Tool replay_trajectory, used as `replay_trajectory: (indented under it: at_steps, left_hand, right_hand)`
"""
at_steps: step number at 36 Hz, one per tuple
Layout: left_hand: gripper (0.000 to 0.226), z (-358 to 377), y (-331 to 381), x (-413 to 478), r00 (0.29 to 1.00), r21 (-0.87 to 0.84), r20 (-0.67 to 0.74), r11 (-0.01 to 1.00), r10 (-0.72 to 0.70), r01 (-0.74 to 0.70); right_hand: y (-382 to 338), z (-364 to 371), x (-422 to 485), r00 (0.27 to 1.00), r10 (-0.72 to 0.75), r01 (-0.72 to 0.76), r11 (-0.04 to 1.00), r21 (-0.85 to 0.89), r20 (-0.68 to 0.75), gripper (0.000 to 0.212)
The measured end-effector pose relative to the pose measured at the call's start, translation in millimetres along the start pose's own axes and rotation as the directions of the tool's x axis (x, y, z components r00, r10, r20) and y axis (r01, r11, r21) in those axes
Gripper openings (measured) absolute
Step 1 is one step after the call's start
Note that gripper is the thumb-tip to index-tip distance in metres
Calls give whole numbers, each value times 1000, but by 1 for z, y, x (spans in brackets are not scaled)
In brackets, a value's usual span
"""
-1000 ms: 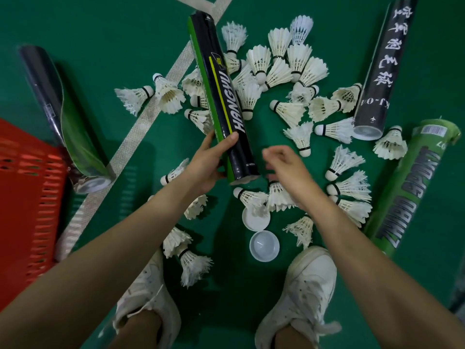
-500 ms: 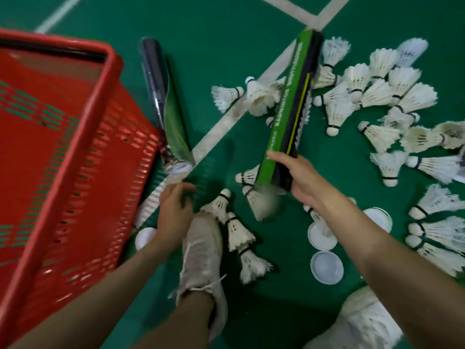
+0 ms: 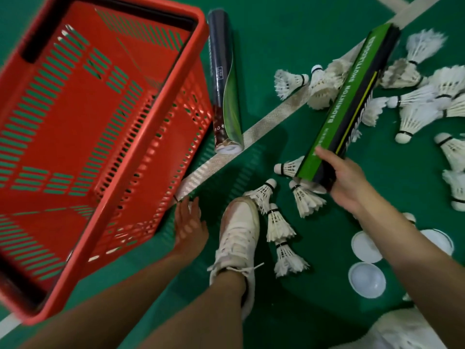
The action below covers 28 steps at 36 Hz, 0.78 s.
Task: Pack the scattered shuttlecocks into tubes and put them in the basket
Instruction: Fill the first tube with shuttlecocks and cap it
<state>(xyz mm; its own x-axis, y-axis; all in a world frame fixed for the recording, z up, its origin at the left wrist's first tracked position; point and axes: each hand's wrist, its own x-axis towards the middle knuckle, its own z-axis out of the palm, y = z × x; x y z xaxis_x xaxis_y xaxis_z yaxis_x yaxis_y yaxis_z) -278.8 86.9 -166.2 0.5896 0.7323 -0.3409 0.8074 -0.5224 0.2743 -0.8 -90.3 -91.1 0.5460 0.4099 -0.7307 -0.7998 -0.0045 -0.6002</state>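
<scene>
Packing step under way, basket step not begun. Right hand point(image 3: 346, 181) clamped around the near end of the green-and-black cardboard shuttlecock tube point(image 3: 352, 104), which slants up and away from the hand over the green court floor point(image 3: 289, 26); whether the tube is full or capped cannot be told from here. Left hand point(image 3: 188, 227) open, fingers spread, reaching low just beside the near corner of the red slotted plastic basket point(image 3: 161, 114), something small and pale under its fingertips, too blurred to name. The basket holds nothing visible. A second dark tube with a green label point(image 3: 224, 79) lies on the floor against the basket's right wall. White feather shuttlecocks point(image 3: 412, 114) lie scattered well to the right of the basket, a few beside the white sneaker point(image 3: 239, 230); round white plastic tube caps point(image 3: 366, 279) lie farther right again. Judgement: next move likely calls for a cap seated on the held tube's open end, then a transfer leftward over the basket rim.
</scene>
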Motion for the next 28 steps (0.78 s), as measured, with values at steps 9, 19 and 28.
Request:
replay_trajectory:
  at_steps: [9,19,28]
  left_hand:
    - [61,-28,64,21,998,-355,-37,933,43,-54]
    - [42,-35,209,6,919,-757,101,629,380,-177]
    - [27,-18,230,-17,854,-904,381,337,355,263]
  right_hand:
    - [2,-1,-2,999,20,-19,1000,16,-38,43]
    - [-17,-15,-16,996,11,-2,996,93,-94,45]
    - [-30,-40,-30,989,-75,93,985,148,-124,43]
